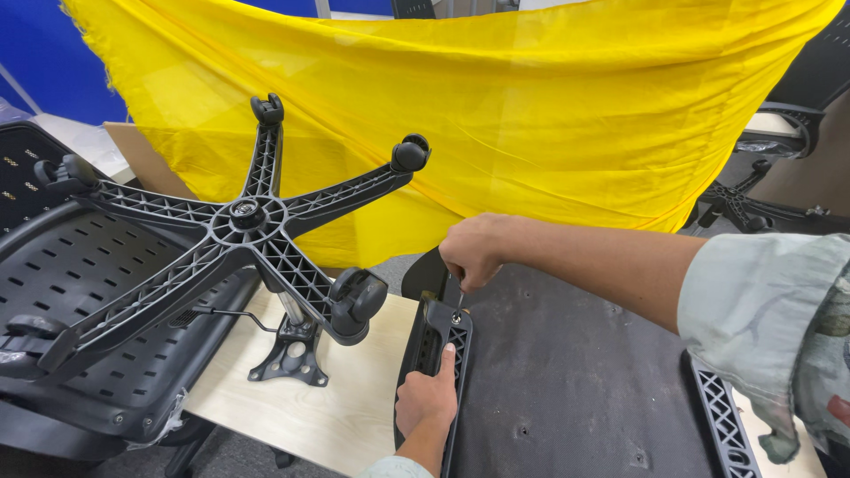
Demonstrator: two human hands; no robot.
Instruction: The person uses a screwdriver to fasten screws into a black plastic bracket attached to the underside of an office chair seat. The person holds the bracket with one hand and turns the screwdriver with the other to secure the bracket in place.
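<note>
I am gripping the black armrest [440, 345] with my left hand [426, 400], fingers wrapped around it, index finger lying along its top; it is resting on the upturned seat [567, 381] on the table [328, 407]; my right hand [475, 250] is pinching a screwdriver [459, 303], tip down on a screw in the armrest; the chair base [248, 217] is standing to the left.

Bright, even light fills the scene, with only soft shadows. Focus is sharp throughout. Wide-angle distortion bends the edges.
</note>
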